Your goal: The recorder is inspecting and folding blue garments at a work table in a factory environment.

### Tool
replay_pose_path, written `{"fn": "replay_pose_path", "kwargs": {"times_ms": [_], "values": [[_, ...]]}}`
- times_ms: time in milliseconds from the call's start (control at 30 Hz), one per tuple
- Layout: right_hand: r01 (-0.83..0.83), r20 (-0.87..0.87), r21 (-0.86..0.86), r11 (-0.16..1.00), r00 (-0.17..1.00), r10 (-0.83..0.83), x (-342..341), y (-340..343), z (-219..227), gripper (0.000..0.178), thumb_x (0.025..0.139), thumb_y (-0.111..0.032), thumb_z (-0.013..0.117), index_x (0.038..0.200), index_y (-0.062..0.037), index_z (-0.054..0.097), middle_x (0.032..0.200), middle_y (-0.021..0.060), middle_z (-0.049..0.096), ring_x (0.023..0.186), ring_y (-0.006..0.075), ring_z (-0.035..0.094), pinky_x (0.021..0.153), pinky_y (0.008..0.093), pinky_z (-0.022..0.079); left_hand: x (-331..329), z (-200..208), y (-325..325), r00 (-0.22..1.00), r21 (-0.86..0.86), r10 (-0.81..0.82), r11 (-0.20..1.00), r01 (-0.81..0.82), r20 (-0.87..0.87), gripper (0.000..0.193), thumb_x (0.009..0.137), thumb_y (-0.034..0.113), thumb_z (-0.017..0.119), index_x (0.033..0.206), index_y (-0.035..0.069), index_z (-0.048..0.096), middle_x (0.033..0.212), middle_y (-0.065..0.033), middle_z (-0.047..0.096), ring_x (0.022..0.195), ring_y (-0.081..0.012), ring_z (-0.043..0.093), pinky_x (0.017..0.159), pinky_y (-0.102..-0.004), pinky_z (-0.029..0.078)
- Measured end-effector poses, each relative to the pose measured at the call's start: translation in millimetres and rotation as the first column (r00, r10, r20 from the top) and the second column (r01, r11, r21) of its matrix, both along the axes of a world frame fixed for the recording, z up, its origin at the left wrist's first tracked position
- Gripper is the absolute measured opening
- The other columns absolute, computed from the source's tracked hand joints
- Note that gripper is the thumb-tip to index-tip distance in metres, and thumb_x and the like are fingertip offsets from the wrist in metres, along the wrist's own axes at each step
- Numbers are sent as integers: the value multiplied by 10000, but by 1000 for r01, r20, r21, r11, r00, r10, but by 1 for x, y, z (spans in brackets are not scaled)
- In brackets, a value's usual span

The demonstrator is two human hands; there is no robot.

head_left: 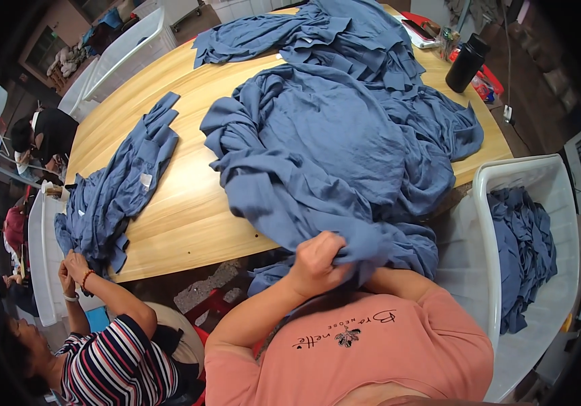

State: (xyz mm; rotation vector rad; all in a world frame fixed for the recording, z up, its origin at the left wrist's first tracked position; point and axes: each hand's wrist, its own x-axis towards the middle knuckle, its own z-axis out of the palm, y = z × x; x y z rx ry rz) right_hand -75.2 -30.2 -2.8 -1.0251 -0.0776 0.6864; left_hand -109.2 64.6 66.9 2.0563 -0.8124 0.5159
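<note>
The table spreads beneath nearly everything, its near edge just in front of the wearer. A white bin stands beside its right end with loose blue garments in it, probably there to keep clothes off the floor and within easy reach. On the table, the big blue heap lies loosely bunched, its near side hanging over the edge towards the wearer's lap; this likely lets a part be lifted without dragging the whole weight. The cloth in hand is that near side, and whether it is a separate piece cannot be told. Its long axis runs diagonally, from the heap's left flank down and rightward to the wearer's chest, with the gathered end pointing at the body. At the left, a co-worker's garment lies lengthwise, its narrow end pointing away to the far right. The left hand is closed in a fist on the cloth, perhaps to keep the folds bunched. The right hand is hidden behind blurred fabric, so its grip cannot be told. A black bottle stands at the far right, apart from the heap.
</note>
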Motion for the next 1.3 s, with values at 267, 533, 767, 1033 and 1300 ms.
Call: {"fn": "replay_pose_path", "kwargs": {"times_ms": [267,533,767,1033,1300], "values": [[107,398,-264,959,917,8,-18,0,58,510,767,-106,591,1247,13,465,1154,148,554,743,191,575,647,282,455,-26,111,-73,616,-765,-786,428,482,-51,264,705,118,687,837,0,490,720,-104,492,609,-246,495,542,-318,395],[486,474,-686,-541,863,175,-43,-69,239,447,887,-442,370,1120,-124,582,1026,131,624,965,287,592,844,360,440,-39,107,46,780,-923,-519,49,-382,-350,360,854,223,505,1090,-49,515,1060,-161,574,920,-257,593,829,-347,470],[-135,688,-723,678,-49,724,-18,-162,190,682,634,-481,734,1136,-43,590,958,106,653,1026,301,549,847,339,428,-75,2,140,740,-731,-179,-125,-671,-648,237,812,93,553,1022,-18,557,977,-130,617,881,-259,606,848,-383,469],[370,589,-795,481,276,760,-9,-105,65,577,616,-174,734,1138,-38,528,1121,117,549,1007,304,511,864,380,391,-129,-65,178,435,-452,136,-382,-806,-890,166,837,163,582,968,63,561,897,-82,597,715,-161,587,486,-233,441],[491,760,-646,584,479,439,3,-95,45,173,684,-7,609,854,-26,589,761,124,566,740,295,545,649,361,428,-108,-80,87,671,-125,588,703,-700,-453,148,787,-43,575,928,1,568,894,-86,595,812,-159,574,736,-245,451]]}}
